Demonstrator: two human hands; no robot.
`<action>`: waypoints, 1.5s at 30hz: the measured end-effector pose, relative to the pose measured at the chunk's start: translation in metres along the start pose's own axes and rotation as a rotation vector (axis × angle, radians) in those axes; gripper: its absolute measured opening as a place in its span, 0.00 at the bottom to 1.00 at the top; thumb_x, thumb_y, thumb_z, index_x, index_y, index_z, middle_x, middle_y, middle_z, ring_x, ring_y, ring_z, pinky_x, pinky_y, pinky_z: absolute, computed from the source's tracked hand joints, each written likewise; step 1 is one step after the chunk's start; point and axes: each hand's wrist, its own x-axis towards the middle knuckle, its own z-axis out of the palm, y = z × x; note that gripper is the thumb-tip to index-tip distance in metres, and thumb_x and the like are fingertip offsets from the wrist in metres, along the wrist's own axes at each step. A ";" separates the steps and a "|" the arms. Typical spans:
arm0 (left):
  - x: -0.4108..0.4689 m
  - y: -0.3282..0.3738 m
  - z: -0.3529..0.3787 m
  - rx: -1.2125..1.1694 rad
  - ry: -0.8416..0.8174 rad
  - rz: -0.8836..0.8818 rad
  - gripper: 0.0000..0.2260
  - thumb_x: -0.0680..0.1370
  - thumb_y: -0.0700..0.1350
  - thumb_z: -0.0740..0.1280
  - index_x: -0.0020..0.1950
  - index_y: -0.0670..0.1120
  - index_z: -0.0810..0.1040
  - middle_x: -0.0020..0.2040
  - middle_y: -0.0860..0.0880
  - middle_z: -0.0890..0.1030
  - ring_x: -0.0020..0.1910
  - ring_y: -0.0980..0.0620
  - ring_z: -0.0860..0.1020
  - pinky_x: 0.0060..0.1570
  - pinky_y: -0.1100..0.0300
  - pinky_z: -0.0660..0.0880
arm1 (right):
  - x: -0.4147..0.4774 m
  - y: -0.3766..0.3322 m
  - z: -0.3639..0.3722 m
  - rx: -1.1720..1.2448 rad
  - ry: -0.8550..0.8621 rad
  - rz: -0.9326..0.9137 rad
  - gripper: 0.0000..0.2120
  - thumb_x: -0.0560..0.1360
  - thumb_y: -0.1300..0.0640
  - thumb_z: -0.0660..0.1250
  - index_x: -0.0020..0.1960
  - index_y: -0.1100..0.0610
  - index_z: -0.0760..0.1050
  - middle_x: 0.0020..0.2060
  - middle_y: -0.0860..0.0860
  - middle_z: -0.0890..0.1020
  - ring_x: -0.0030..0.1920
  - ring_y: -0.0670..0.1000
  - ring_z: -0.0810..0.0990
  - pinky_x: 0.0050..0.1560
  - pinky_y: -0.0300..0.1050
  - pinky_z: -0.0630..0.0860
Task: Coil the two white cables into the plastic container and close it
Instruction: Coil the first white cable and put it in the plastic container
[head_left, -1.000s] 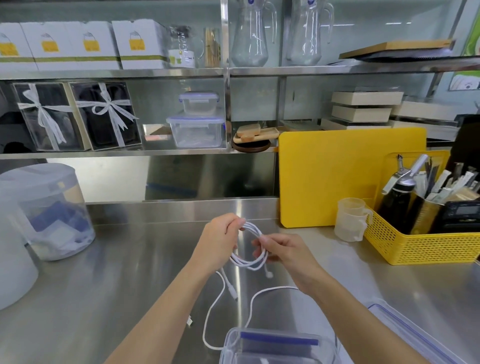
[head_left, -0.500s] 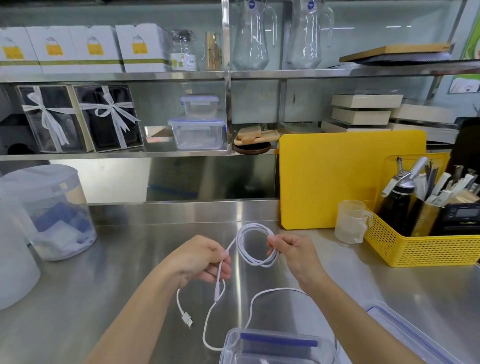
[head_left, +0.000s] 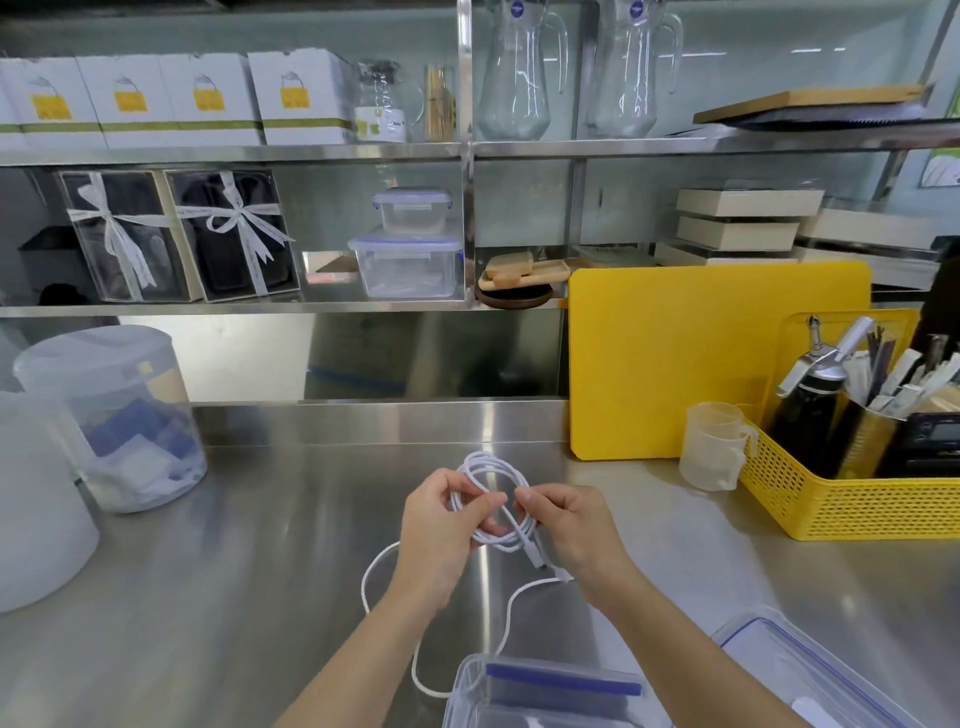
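Above the steel counter I hold a white cable (head_left: 491, 470) wound into a small coil of several loops. My left hand (head_left: 441, 525) pinches the coil's left side and my right hand (head_left: 569, 525) grips its right side, where a plug end hangs down. A second white cable (head_left: 511, 608) lies loose on the counter beneath my hands and trails to the clear plastic container (head_left: 467, 691) at the bottom edge, which stands open. Its clear lid (head_left: 810, 670) with blue trim lies flat to the right of the container.
A yellow basket (head_left: 841, 504) of tools, a small measuring cup (head_left: 711, 447) and an upright yellow cutting board (head_left: 717, 358) stand at the right. A round translucent tub (head_left: 109, 415) and a white bucket (head_left: 36, 499) stand at the left. Shelves hold boxes, containers and jugs.
My left hand has come back up from the loose tail and joined the coil, adding the tail to the loops. The hanging plug end is now by my right hand.
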 end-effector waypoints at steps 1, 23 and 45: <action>-0.003 0.000 0.003 0.132 0.019 0.062 0.08 0.72 0.37 0.71 0.38 0.42 0.72 0.31 0.46 0.78 0.26 0.53 0.80 0.28 0.61 0.78 | -0.001 0.001 0.001 -0.018 -0.004 -0.011 0.12 0.75 0.58 0.66 0.35 0.61 0.82 0.30 0.59 0.78 0.33 0.53 0.72 0.36 0.45 0.70; 0.011 -0.020 -0.027 -0.642 -0.033 -0.466 0.08 0.73 0.34 0.65 0.51 0.35 0.78 0.50 0.40 0.81 0.48 0.48 0.78 0.49 0.54 0.73 | -0.003 0.031 -0.018 -0.810 -0.033 -0.827 0.12 0.72 0.52 0.61 0.40 0.54 0.81 0.35 0.49 0.77 0.37 0.44 0.67 0.35 0.44 0.70; 0.001 -0.026 -0.009 -0.298 0.054 -0.283 0.14 0.77 0.27 0.57 0.46 0.47 0.65 0.60 0.36 0.71 0.48 0.49 0.80 0.58 0.45 0.75 | -0.009 0.034 -0.011 -0.191 -0.101 -0.121 0.07 0.73 0.67 0.65 0.45 0.61 0.81 0.43 0.52 0.79 0.43 0.48 0.80 0.47 0.35 0.77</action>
